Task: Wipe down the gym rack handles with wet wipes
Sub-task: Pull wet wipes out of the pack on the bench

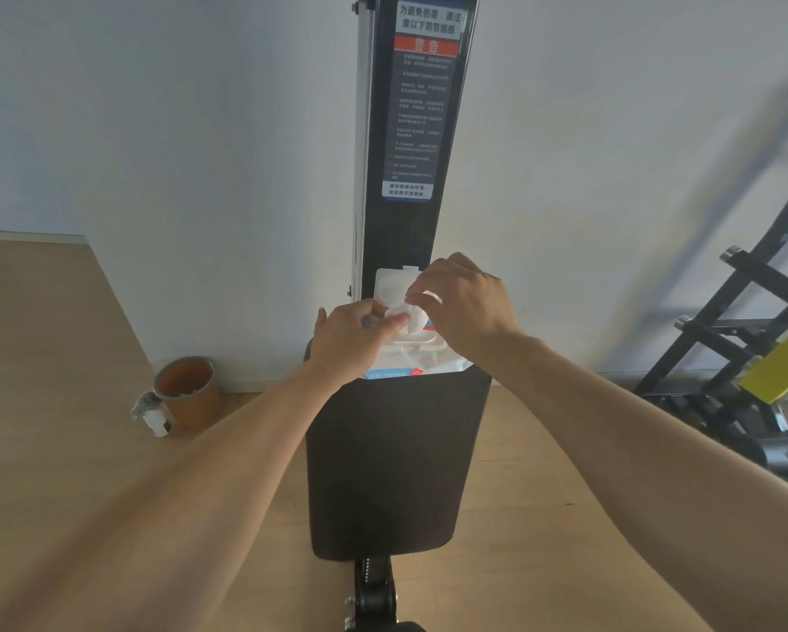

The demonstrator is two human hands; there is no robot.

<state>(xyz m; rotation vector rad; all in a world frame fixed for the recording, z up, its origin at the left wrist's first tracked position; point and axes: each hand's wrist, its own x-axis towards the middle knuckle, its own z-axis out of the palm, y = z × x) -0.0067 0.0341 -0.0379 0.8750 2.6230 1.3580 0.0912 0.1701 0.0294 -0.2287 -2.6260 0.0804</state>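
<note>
While the wipes pack [417, 358] lies lid-open on the black worktop [392, 458] under both hands, the left hand [353, 337] and right hand [467, 301] each pinch a white wipe [406, 312] at the pack's opening between them.

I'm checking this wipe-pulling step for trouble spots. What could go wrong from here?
1. The wipes pack lies at the far end of the black bench pad, so a hard tug might slide it off.
2. Both the left hand and the right hand pinch at the wet wipe in the opening; it may tear or drag out several at once.
3. The flip lid stands open; left so, the wipes may dry out.
</note>
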